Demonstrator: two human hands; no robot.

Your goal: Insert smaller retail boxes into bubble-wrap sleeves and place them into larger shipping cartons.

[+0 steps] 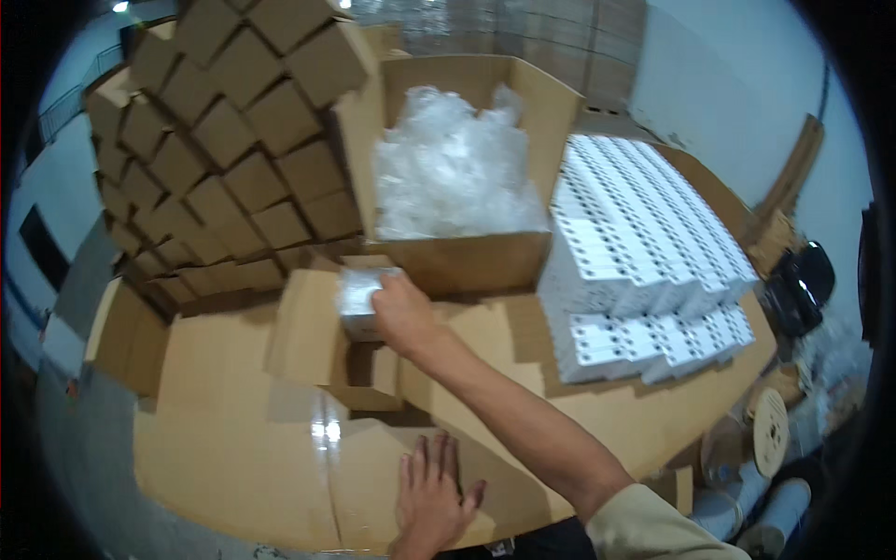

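Note:
My right hand reaches forward and grips the edge of a small package in clear bubble wrap. The package sits upright at the far part of a small open cardboard box, whose flap stands out to the left. How deep the package reaches into the box I cannot tell. My left hand lies flat on the cardboard-covered table, fingers spread, close to the near edge and holding nothing.
Behind the small box stands a large carton filled with clear bubble wrap. Brown boxes are stacked high at the left. Rows of white boxes are piled at the right. A reel stands beyond the table's right edge.

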